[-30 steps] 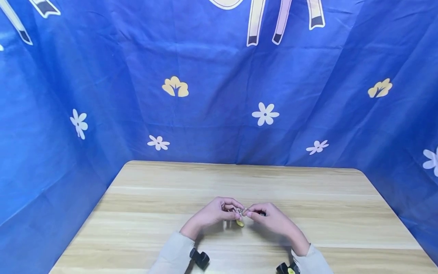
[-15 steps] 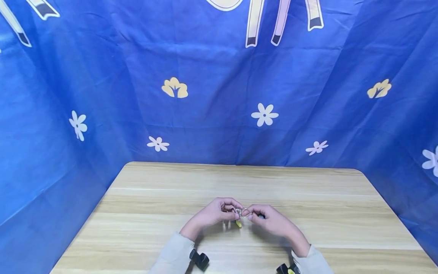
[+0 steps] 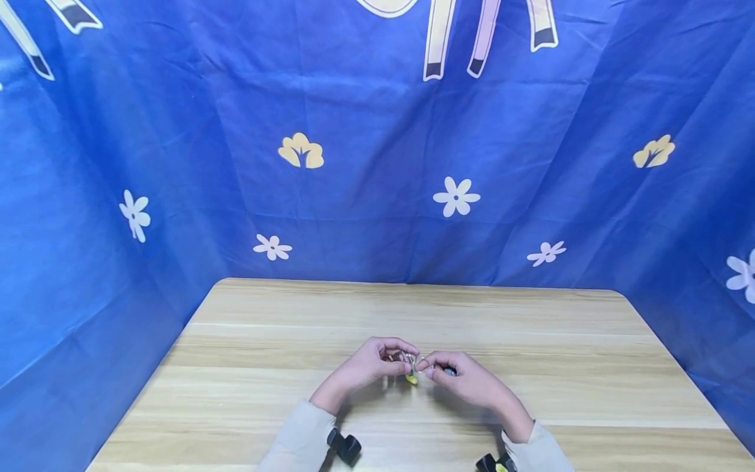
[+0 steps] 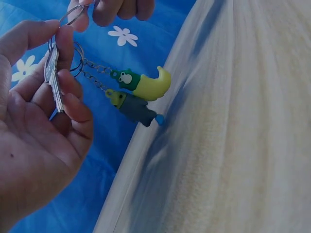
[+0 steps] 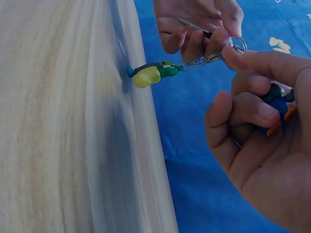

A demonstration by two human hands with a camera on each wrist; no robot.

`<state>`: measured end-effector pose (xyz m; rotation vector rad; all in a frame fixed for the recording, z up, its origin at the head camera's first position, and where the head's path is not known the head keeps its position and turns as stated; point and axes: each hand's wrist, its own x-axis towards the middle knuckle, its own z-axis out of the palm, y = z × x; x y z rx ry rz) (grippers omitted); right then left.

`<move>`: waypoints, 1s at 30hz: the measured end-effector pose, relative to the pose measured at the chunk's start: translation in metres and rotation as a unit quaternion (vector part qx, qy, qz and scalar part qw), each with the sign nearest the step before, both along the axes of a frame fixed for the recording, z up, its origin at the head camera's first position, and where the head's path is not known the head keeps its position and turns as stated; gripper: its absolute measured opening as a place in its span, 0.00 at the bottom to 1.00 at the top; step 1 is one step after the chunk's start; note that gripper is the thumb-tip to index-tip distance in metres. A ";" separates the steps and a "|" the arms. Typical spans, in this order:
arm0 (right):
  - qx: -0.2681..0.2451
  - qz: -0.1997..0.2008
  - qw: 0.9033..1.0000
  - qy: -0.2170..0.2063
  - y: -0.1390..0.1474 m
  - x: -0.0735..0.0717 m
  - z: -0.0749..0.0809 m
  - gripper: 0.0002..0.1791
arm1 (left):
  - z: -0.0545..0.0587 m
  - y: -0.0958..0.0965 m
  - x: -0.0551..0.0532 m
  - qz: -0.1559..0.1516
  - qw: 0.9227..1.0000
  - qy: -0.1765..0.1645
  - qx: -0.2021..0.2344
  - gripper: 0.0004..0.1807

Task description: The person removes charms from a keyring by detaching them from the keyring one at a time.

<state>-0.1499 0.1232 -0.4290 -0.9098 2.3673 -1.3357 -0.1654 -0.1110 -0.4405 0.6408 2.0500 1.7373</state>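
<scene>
Above the table, both hands meet at a metal key ring (image 4: 73,15). My left hand (image 3: 377,359) pinches it between thumb and forefinger, and silver keys (image 4: 54,80) lie against its fingers. From a second ring (image 4: 79,60) hang two charms on short chains. One charm is a green and yellow figure (image 4: 150,86), the other a grey figure (image 4: 136,109) with a blue tip. My right hand (image 3: 463,377) pinches the key ring from the other side. Within its curled fingers sits a blue figure (image 5: 279,109) with orange parts, partly hidden.
Under the hands spreads a wood-grain table (image 3: 283,341). A blue cloth (image 3: 366,216) with white flowers and yellow shapes stands behind it and along both sides. Each forearm wears a pale sleeve (image 3: 301,436) with a black device (image 3: 344,447) at the cuff.
Both hands stay nearly in place, with small finger shifts at the ring. The yellow charm swings below the left hand, and its green part now shows in the head view.
</scene>
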 end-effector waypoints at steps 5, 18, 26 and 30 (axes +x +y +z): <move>0.001 -0.009 1.000 0.012 0.000 0.001 -0.001 0.12 | 0.000 0.001 0.001 0.007 1.000 -0.001 -0.001 0.19; 0.002 -0.010 1.000 0.026 -0.002 0.001 0.001 0.13 | -0.001 0.002 0.000 0.007 1.000 -0.028 0.006 0.16; 0.011 -0.020 0.999 0.034 -0.003 0.000 -0.003 0.12 | -0.001 0.001 -0.001 -0.010 0.999 -0.021 0.027 0.20; 0.016 -0.027 0.999 0.038 -0.004 0.000 -0.005 0.12 | -0.001 0.000 -0.002 -0.016 0.999 -0.019 0.024 0.22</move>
